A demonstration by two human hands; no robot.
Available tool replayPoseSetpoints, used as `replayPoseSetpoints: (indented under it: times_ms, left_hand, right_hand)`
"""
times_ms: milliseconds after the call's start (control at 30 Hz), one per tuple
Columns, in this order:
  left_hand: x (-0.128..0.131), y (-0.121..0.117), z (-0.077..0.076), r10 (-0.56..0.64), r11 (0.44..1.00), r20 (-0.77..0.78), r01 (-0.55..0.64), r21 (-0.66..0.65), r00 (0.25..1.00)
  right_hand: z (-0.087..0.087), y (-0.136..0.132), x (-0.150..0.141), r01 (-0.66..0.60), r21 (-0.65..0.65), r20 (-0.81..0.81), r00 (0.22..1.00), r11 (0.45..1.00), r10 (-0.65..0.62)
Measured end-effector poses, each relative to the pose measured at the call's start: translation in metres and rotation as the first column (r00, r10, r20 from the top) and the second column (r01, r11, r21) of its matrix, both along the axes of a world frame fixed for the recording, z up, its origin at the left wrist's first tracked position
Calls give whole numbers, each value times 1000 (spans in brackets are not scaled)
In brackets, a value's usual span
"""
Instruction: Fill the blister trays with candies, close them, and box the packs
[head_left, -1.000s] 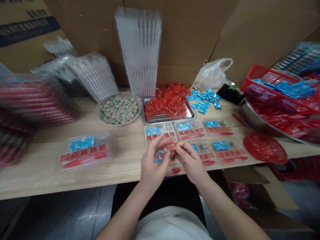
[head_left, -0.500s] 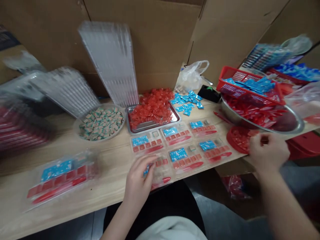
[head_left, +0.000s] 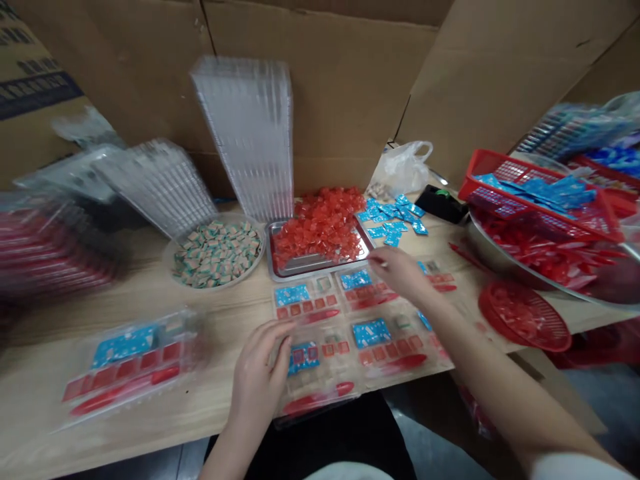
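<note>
My left hand (head_left: 263,363) lies at the left edge of the front-left clear blister pack (head_left: 323,380), thumb and forefinger apart and nothing visible between them. That pack holds a blue sachet (head_left: 305,360), small red squares (head_left: 335,348) and a long red piece (head_left: 320,398). My right hand (head_left: 400,270) is closed in a pinch near the front right corner of the metal tray (head_left: 320,272), above the back packs; what it pinches is too blurred to name. Red wrapped squares (head_left: 325,223) are heaped on that tray. Several filled packs lie side by side, partly hidden by my right forearm.
To the left are a bowl of small wrapped pieces (head_left: 217,253), stacked clear trays (head_left: 250,133) and a separate filled pack (head_left: 125,367). On the right stand a red oval basket (head_left: 525,317), a metal bowl (head_left: 540,283) and a red crate (head_left: 540,200). Loose blue sachets (head_left: 393,217) lie behind.
My right hand has moved left from the red oval basket to the metal tray's corner. My left hand has shifted slightly left and down in view. The whole view has turned a little.
</note>
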State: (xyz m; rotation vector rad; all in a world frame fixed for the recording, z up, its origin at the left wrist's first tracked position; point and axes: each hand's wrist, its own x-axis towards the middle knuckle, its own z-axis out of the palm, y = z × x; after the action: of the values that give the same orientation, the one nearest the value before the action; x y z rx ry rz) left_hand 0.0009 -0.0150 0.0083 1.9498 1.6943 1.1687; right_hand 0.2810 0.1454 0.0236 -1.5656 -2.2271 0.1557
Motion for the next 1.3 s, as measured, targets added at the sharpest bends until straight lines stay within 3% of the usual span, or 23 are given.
replayPoseSetpoints:
  times_ms: [133, 267, 367, 467, 533, 633, 700, 800, 900, 1000, 1067, 1133, 1233, 1300]
  left_hand:
    - [-8, -3, -3, 41, 999, -6, -41, -11, 999]
    - [-17, -2, -10, 65, 996, 11, -65, -56, 998]
    - [-18, 3, -10, 49, 995, 40, -45, -83, 998]
    - [-18, 7, -8, 15, 994, 55, -9, -107, 998]
    - [-19, 7, -9, 12, 994, 62, -5, -110, 998]
    - [-20, 6, -12, 36, 992, 83, -26, -120, 996]
    - [-17, 6, -13, 34, 991, 96, -21, -135, 995]
    - [-11, 4, -12, 7, 991, 101, 7, -136, 995]
    - [-11, -1, -11, 11, 992, 95, 1, -125, 995]
    - [-16, -1, -10, 43, 992, 118, -28, -126, 992]
    - [-18, 6, -8, 55, 990, 160, -33, -137, 986]
    - [-16, 20, -2, 72, 985, 254, -29, -169, 964]
    - [-7, 44, 10, 90, 973, 514, 35, -228, 853]
    - [1, 53, 18, 41, 956, 670, 166, -242, 741]
  right_hand:
    - [-14, 40, -86, -75, -87, 98, 992, 993, 84]
    - [-14, 54, -123, -181, -70, 120, 975, 981, 188]
    - [-11, 60, -137, -304, 15, 177, 938, 952, 297]
    - [-10, 64, -136, -454, -12, 251, 861, 891, 442]
    - [-9, 66, -128, -432, 8, 291, 864, 902, 411]
    - [-7, 67, -120, -303, 106, 286, 922, 947, 263]
    - [-7, 65, -126, -335, 102, 309, 906, 937, 291]
    - [-11, 63, -142, -395, -3, 375, 851, 919, 367]
    - [-16, 64, -145, -333, -61, 239, 910, 941, 338]
    - [-17, 64, -130, -237, -121, -67, 971, 964, 230]
    - [-12, 57, -118, -185, -224, -290, 950, 957, 116]
    - [-4, 43, -110, -266, -393, -566, 824, 880, -4]
    - [14, 7, -107, -536, -519, -798, 584, 666, -152]
    - [24, -18, -108, -606, -531, -817, 551, 592, -169]
